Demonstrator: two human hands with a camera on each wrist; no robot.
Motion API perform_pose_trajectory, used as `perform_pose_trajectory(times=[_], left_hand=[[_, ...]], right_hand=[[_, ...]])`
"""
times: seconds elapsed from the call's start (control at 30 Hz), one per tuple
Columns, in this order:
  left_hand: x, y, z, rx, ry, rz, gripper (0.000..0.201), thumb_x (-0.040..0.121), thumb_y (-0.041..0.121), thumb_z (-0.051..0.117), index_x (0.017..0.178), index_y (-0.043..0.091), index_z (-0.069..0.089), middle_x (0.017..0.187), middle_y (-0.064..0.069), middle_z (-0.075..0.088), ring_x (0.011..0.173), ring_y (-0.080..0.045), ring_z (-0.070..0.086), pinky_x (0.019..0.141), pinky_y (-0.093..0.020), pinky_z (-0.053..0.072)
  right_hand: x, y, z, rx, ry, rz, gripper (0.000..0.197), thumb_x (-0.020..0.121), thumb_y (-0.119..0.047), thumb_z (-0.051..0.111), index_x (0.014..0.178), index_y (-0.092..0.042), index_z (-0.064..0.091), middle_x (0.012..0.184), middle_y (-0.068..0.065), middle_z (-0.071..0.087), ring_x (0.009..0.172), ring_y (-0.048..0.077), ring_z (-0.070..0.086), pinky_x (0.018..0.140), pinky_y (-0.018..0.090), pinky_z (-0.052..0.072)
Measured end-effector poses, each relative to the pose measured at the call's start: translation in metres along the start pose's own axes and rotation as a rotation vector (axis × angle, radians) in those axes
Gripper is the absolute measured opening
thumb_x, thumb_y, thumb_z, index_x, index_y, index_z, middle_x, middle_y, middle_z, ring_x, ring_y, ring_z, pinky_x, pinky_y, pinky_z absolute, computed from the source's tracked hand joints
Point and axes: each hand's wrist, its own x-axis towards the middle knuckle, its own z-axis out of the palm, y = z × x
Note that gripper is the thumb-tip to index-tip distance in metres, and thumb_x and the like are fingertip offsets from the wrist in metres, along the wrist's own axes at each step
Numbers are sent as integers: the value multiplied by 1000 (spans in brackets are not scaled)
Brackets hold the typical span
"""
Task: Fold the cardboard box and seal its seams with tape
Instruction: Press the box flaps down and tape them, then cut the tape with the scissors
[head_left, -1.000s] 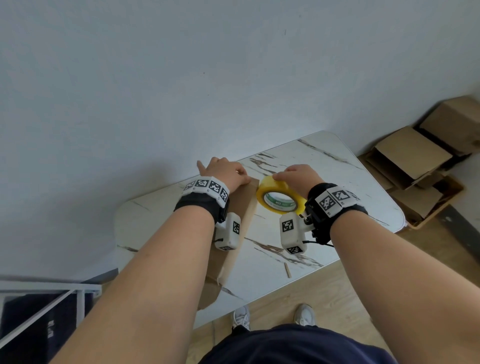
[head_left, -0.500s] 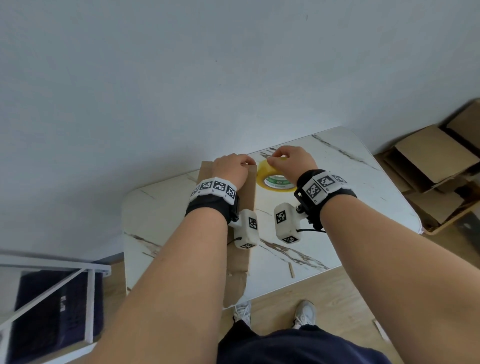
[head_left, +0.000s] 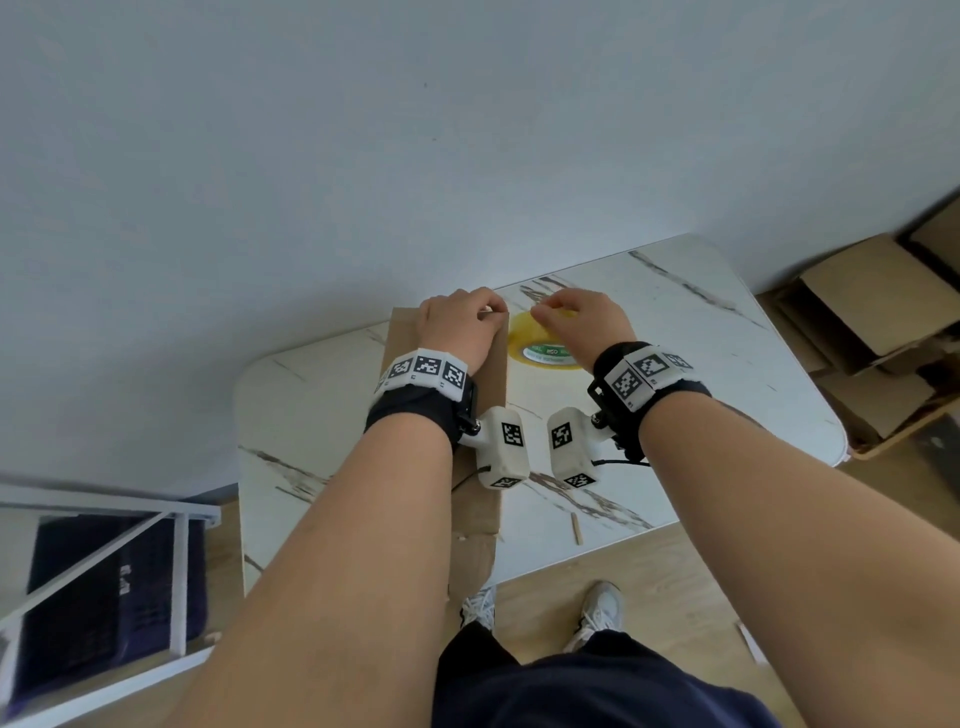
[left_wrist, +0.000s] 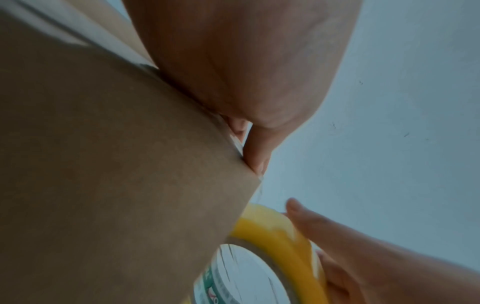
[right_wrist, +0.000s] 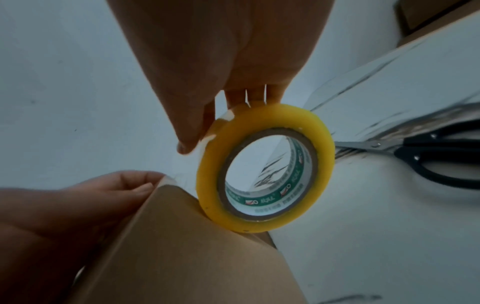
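Note:
A flattened brown cardboard box lies lengthwise on the white marble table, and its near end hangs over the front edge. My left hand curls over the box's far right corner and pinches it; a clear strip of tape shows at that corner. My right hand grips a yellow tape roll from above, thumb and fingers on its rim. The roll stands on edge against the cardboard's right side, also in the left wrist view.
Black-handled scissors lie on the table right of the roll. A small wooden stick lies near the front edge. Cardboard boxes are piled on the floor at right. A white metal frame stands at left. The wall is just behind the table.
Both hands have moved to the far end of the cardboard. The tape roll has come down beside the far corner, and my left hand has curled onto that corner.

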Motion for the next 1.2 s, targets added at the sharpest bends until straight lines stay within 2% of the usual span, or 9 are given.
perform_pose_trajectory(times=[0.1, 0.23, 0.47, 0.57, 0.7, 0.8, 0.93, 1.07, 1.2], left_hand=[[-1, 1, 1, -28, 12, -12, 23, 94, 27, 45, 100, 37, 65, 106, 2, 62, 108, -21, 54, 104, -32, 26], [0, 1, 6, -72, 50, -61, 21, 91, 26, 48, 89, 40, 63, 106, 4, 62, 108, -20, 54, 104, -31, 25], [1, 2, 9, -131, 87, -98, 13, 88, 33, 54, 91, 36, 67, 104, 6, 62, 109, -19, 51, 106, -30, 24], [0, 1, 8, -206, 97, -96, 10, 87, 32, 58, 88, 37, 67, 106, 4, 63, 112, -17, 51, 110, -33, 27], [-1, 2, 9, -207, 91, -119, 15, 90, 30, 55, 96, 31, 69, 110, 3, 61, 106, -16, 42, 110, -35, 25], [-1, 2, 9, -209, 98, -117, 16, 91, 29, 54, 97, 30, 69, 110, 4, 61, 97, -10, 33, 109, -35, 26], [-2, 3, 9, -232, 106, -128, 14, 90, 30, 55, 93, 32, 68, 109, 3, 62, 111, -17, 47, 109, -37, 29], [-2, 6, 6, -155, 95, -145, 15, 91, 33, 54, 96, 32, 68, 110, 4, 63, 112, -19, 50, 108, -33, 26], [2, 8, 3, -128, 60, -197, 13, 91, 32, 53, 91, 33, 65, 109, 3, 65, 108, -21, 56, 108, -37, 30]], right_hand=[[-5, 18, -4, 95, 191, 63, 30, 96, -33, 48, 117, -19, 64, 120, 6, 62, 112, 23, 56, 90, 30, 43], [-18, 55, -8, 32, 309, 233, 27, 97, -20, 42, 113, -13, 62, 112, 9, 65, 102, 27, 59, 75, 26, 39], [-24, 101, -1, -268, 87, 492, 21, 91, -15, 48, 106, -7, 60, 106, 14, 65, 93, 31, 59, 70, 31, 42], [-24, 111, 1, -310, 49, 498, 25, 89, -22, 54, 103, -1, 60, 106, 19, 65, 99, 37, 62, 74, 37, 47], [-26, 117, 4, -373, 16, 491, 28, 89, -29, 59, 92, -2, 59, 95, 17, 65, 90, 35, 62, 67, 34, 46], [-28, 113, 4, -376, 10, 506, 34, 93, -28, 55, 68, -6, 45, 70, 8, 53, 71, 29, 54, 60, 32, 43], [-30, 107, 4, -254, -20, 541, 44, 92, -33, 55, 57, -10, 42, 53, 3, 44, 45, 18, 41, 42, 23, 29], [-30, 86, -7, -21, -10, 493, 32, 86, -22, 59, 58, -8, 52, 52, 4, 44, 50, 23, 41, 46, 23, 29], [-27, 58, -20, 143, 47, 382, 9, 80, -19, 64, 84, -11, 67, 75, 8, 63, 70, 26, 57, 70, 35, 51]])
